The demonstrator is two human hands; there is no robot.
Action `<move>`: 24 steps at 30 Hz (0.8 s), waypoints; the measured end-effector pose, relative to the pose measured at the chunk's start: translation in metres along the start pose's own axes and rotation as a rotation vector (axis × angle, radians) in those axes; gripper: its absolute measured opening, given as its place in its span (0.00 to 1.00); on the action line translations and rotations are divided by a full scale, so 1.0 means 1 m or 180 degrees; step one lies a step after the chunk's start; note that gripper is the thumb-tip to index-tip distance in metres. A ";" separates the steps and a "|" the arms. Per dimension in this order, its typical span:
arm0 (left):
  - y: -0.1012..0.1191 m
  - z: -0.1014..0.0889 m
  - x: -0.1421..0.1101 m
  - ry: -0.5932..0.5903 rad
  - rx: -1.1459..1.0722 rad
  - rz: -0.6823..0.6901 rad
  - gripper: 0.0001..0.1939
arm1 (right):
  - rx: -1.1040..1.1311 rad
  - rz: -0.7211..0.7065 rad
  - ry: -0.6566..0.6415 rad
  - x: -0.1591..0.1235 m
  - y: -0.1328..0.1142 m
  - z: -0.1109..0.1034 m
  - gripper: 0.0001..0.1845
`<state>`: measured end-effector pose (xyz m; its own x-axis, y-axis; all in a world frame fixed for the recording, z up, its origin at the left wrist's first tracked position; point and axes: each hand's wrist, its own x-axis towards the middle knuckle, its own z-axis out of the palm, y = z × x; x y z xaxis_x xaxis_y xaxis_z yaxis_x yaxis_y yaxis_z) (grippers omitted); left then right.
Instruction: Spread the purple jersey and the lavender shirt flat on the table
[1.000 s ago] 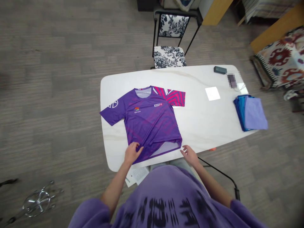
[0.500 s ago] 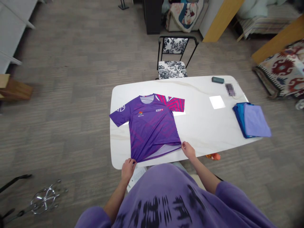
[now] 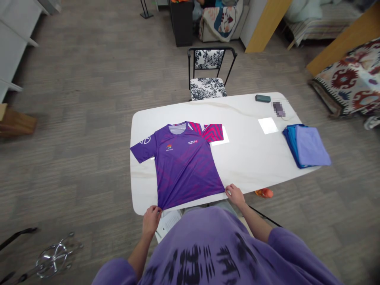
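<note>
A purple sports shirt (image 3: 185,166) with a pink-striped right sleeve lies flat, front up, on the left half of a white table (image 3: 252,154). My left hand (image 3: 151,219) pinches the shirt's lower left hem corner at the table's near edge. At the lower right hem corner, my right hand (image 3: 235,194) grips the fabric. The hem is stretched straight between both hands.
A stack of folded blue and lilac cloths (image 3: 305,144) sits at the table's right end. A dark case (image 3: 263,98) and a small blurred object lie at the far edge. A floral chair (image 3: 208,79) stands behind the table. Papers (image 3: 168,222) lie below the near edge.
Both hands pulled the rumpled hem toward me and apart, so the shirt now lies smooth and flat. My left hand moved from on top of the hem to its corner.
</note>
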<state>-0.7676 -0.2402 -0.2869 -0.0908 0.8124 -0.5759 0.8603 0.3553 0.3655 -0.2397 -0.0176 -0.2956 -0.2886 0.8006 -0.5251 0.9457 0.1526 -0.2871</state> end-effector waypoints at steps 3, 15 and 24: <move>0.013 -0.002 -0.001 -0.0067 0.0003 -0.0058 0.22 | 0.0018 -0.0208 -0.0268 0.005 0.011 -0.001 0.09; 0.199 0.117 -0.006 0.1211 0.0893 -0.1922 0.24 | 0.0319 -0.0224 -0.0100 -0.065 0.225 -0.054 0.09; 0.555 0.216 0.124 0.1557 -0.0463 0.0144 0.32 | 0.0661 0.0118 0.0930 -0.029 0.521 -0.155 0.15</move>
<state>-0.1933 -0.0421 -0.3133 -0.3093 0.9374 -0.1602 0.7932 0.3473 0.5002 0.2847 0.1289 -0.3058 -0.1715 0.9398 -0.2955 0.8954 0.0236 -0.4445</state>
